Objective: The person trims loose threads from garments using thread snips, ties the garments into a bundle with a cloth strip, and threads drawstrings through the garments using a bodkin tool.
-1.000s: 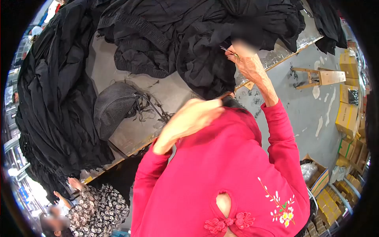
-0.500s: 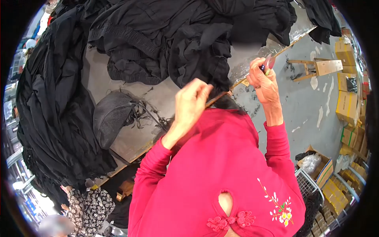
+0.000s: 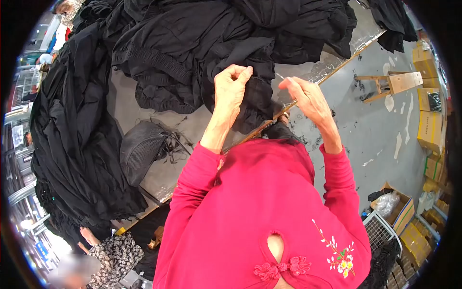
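My left hand is over the edge of a black garment, thumb and forefinger pinched together. Whatever lies between those fingertips is too small or hidden to make out. To its right, my right hand is closed, fingers bent toward the left hand. A thin pale tip of a small tool sticks out past its fingers; the rest of the tool is covered by the hand. Gathered black cloth is heaped behind both hands on the grey table.
A black mesh cap-like piece and loose black threads lie at the left. More black cloth hangs over the left side, near another person's patterned sleeve. A wooden stool and cartons stand on the right.
My right hand has come down and left, turning so the tool points toward the left hand. My left hand has moved up slightly and now holds a clear pinch over the black cloth.
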`<state>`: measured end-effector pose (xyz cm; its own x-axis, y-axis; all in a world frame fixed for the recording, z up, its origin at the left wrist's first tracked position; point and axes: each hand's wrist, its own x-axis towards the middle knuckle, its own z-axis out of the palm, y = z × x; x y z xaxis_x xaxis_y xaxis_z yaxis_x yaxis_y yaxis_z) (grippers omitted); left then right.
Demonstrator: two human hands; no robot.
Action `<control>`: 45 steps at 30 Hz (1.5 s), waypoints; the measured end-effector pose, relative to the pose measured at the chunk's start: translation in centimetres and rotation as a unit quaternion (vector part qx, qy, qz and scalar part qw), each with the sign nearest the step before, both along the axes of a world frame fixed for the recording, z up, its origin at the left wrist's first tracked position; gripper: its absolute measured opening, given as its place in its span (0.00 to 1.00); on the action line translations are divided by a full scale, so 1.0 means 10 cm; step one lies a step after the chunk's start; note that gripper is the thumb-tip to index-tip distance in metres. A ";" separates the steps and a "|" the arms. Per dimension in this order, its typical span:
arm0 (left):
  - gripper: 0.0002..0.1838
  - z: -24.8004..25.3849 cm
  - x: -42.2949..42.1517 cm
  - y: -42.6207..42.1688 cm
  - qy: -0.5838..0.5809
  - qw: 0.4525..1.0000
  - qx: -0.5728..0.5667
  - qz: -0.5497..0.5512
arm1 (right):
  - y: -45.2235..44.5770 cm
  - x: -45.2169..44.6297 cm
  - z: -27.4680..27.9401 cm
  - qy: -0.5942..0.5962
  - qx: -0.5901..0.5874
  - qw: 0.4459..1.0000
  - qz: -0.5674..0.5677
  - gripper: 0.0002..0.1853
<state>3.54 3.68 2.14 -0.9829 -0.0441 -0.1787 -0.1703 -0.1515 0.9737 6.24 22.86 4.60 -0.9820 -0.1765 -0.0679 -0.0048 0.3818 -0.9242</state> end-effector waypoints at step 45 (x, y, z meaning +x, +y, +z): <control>0.04 0.48 0.52 -0.64 0.329 0.779 -0.534 0.018 | -0.31 -1.26 0.00 -0.109 -0.033 0.955 0.275 0.27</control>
